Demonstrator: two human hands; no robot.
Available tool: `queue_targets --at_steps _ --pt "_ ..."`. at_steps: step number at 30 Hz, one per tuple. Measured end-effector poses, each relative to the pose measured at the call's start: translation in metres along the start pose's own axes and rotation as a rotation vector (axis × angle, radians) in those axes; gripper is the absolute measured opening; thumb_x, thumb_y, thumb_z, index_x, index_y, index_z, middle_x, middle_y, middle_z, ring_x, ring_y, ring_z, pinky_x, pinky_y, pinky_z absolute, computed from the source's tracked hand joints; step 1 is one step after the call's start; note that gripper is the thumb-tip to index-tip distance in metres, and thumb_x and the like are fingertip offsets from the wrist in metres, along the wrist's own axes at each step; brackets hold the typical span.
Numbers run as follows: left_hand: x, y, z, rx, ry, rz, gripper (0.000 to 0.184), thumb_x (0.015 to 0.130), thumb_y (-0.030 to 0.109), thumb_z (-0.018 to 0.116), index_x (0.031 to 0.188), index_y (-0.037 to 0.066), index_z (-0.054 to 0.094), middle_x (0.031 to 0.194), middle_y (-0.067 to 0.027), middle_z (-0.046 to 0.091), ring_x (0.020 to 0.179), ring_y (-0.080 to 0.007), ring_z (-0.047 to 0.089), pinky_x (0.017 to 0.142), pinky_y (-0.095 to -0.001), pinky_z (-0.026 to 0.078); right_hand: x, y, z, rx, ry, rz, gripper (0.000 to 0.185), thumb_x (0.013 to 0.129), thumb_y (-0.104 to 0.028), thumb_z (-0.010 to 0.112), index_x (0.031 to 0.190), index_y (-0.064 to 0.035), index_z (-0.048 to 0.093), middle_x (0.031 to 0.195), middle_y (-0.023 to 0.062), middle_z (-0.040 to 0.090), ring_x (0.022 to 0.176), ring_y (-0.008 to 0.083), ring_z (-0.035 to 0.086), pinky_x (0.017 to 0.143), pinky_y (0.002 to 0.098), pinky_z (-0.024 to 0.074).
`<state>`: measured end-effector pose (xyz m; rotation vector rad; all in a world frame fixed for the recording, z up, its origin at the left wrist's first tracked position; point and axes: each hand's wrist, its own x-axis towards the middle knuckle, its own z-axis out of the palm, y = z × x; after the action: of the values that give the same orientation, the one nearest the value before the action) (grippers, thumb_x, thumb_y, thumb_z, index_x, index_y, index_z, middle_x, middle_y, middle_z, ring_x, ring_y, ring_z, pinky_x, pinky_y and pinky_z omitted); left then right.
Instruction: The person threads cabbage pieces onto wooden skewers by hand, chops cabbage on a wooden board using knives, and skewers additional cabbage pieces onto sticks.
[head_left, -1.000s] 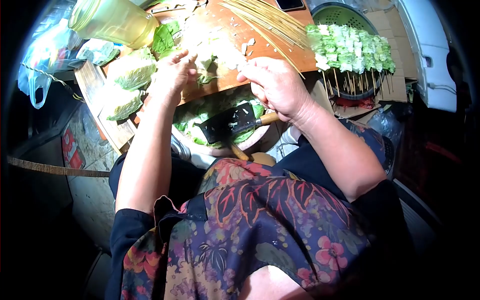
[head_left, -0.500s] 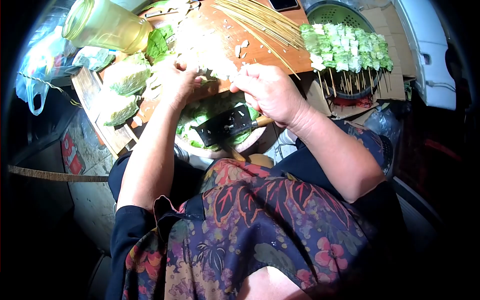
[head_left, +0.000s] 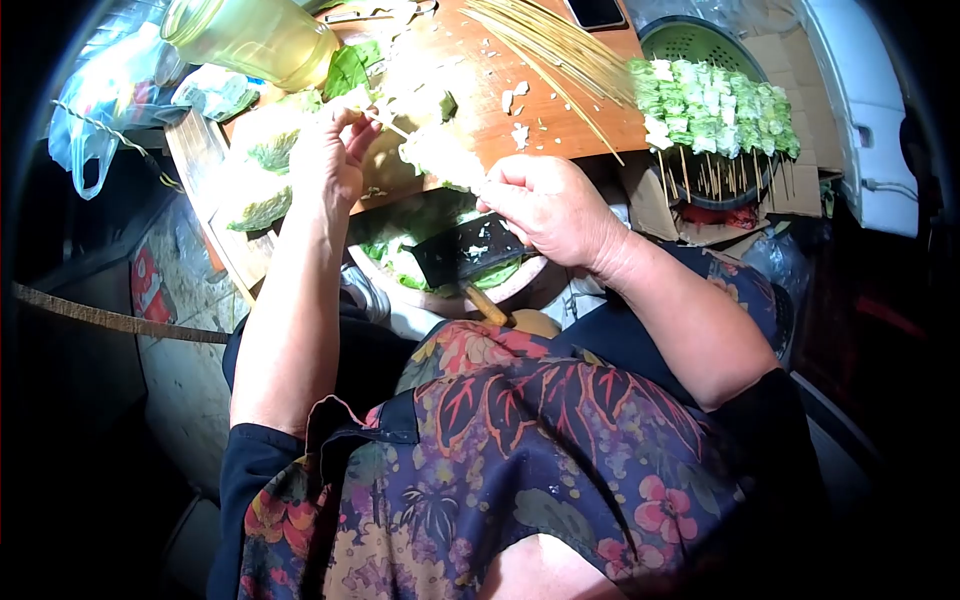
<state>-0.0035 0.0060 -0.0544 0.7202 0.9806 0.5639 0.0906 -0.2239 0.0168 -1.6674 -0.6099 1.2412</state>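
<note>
My left hand [head_left: 335, 160] is raised over the board's left part, its fingers pinching the end of a thin bamboo skewer [head_left: 393, 125]. The skewer's other end runs into a bright, overexposed piece of pale cabbage leaf [head_left: 440, 158]. On the other side, my right hand [head_left: 550, 208] has thumb and fingers closed on that leaf's edge. Below the hands, a dark cleaver [head_left: 465, 252] lies across a bowl [head_left: 515, 285] of green leaves. Cabbage pieces [head_left: 258, 205] rest beside my left forearm.
Loose skewers [head_left: 550, 55] lie on the wooden board [head_left: 590, 135]. Finished leaf skewers [head_left: 715, 105] sit over a green colander [head_left: 685, 40] at right. A yellowish jar [head_left: 255, 45], a phone [head_left: 597, 12] and a blue plastic bag [head_left: 95, 125] stand around the edges.
My left hand has drawn left, away from the right hand, and the skewer between them now shows. The whole view has shifted slightly, moving the board right and down.
</note>
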Motion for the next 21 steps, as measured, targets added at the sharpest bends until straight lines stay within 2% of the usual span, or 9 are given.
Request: queue_targets --at_steps 4,6,12,15,16,18,19,21 --pt "-0.002 0.005 -0.005 0.079 -0.126 0.071 0.02 0.086 0.001 0.06 0.104 -0.003 0.053 0.089 -0.0118 0.061 0.081 -0.0225 0.063 0.072 -0.033 0.059 0.0 -0.003 0.003 -0.019 0.007 0.006 0.021 0.093 -0.017 0.054 0.085 0.0007 0.061 0.058 -0.0031 0.049 0.048 0.0032 0.043 0.045 0.0197 0.0327" --pt "-0.005 0.003 -0.002 0.081 -0.118 0.135 0.025 0.08 -0.004 0.06 0.104 -0.002 0.056 0.088 -0.0098 0.062 0.078 -0.0193 0.063 0.074 -0.0334 0.058 0.0 -0.002 0.005 -0.033 0.011 0.007 0.021 0.093 -0.017 0.053 0.085 0.0009 0.061 0.057 -0.0034 0.048 0.048 0.003 0.042 0.045 0.0196 0.0324" --pt "-0.015 0.005 0.008 0.165 -0.198 0.236 0.028 0.084 -0.005 0.058 0.111 0.0 0.053 0.1 -0.0084 0.057 0.083 -0.0186 0.062 0.081 -0.0355 0.056 -0.002 0.001 0.008 0.053 0.043 -0.054 0.021 0.095 -0.016 0.053 0.085 0.002 0.059 0.057 -0.0046 0.047 0.047 0.002 0.041 0.044 0.0189 0.0313" --pt "-0.016 0.007 0.01 0.242 -0.251 0.295 0.028 0.086 -0.002 0.056 0.113 0.003 0.053 0.097 -0.0059 0.057 0.085 -0.0187 0.063 0.082 -0.0363 0.055 -0.005 0.001 0.009 0.069 0.061 -0.061 0.02 0.095 -0.015 0.053 0.085 0.0011 0.06 0.058 -0.0044 0.048 0.048 0.0018 0.042 0.045 0.0188 0.0318" --pt "-0.019 0.008 0.012 0.243 -0.252 0.293 0.028 0.086 -0.002 0.056 0.113 0.003 0.053 0.097 -0.0059 0.057 0.085 -0.0187 0.063 0.082 -0.0363 0.055 -0.005 0.003 0.009 0.056 0.08 -0.107 0.02 0.094 -0.015 0.053 0.084 0.0006 0.06 0.058 -0.0044 0.048 0.048 0.0019 0.042 0.046 0.019 0.0324" --pt "-0.028 0.01 0.016 0.237 -0.339 0.184 0.033 0.078 -0.005 0.057 0.109 0.005 0.054 0.095 -0.005 0.055 0.082 -0.0147 0.059 0.079 -0.0341 0.055 -0.005 0.003 0.008 0.043 0.101 -0.15 0.019 0.094 -0.015 0.053 0.084 0.0001 0.06 0.058 -0.0043 0.049 0.049 0.0019 0.043 0.046 0.0191 0.0331" --pt "-0.031 0.007 0.018 0.298 -0.38 0.144 0.032 0.077 -0.001 0.055 0.108 0.006 0.056 0.089 -0.0022 0.055 0.076 -0.0109 0.057 0.074 -0.0302 0.052 -0.003 0.001 0.006 -0.017 0.125 -0.167 0.019 0.094 -0.015 0.054 0.084 -0.0003 0.06 0.059 -0.004 0.05 0.05 0.0021 0.044 0.047 0.0195 0.0338" --pt "-0.044 0.002 0.024 0.191 -0.461 0.089 0.027 0.08 0.002 0.054 0.107 0.006 0.057 0.083 0.0 0.055 0.072 -0.0089 0.054 0.072 -0.0278 0.05 -0.003 -0.006 0.002 -0.116 0.161 -0.15 0.018 0.093 -0.014 0.054 0.083 -0.0007 0.06 0.061 -0.0031 0.052 0.053 0.0027 0.045 0.049 0.0204 0.0358"
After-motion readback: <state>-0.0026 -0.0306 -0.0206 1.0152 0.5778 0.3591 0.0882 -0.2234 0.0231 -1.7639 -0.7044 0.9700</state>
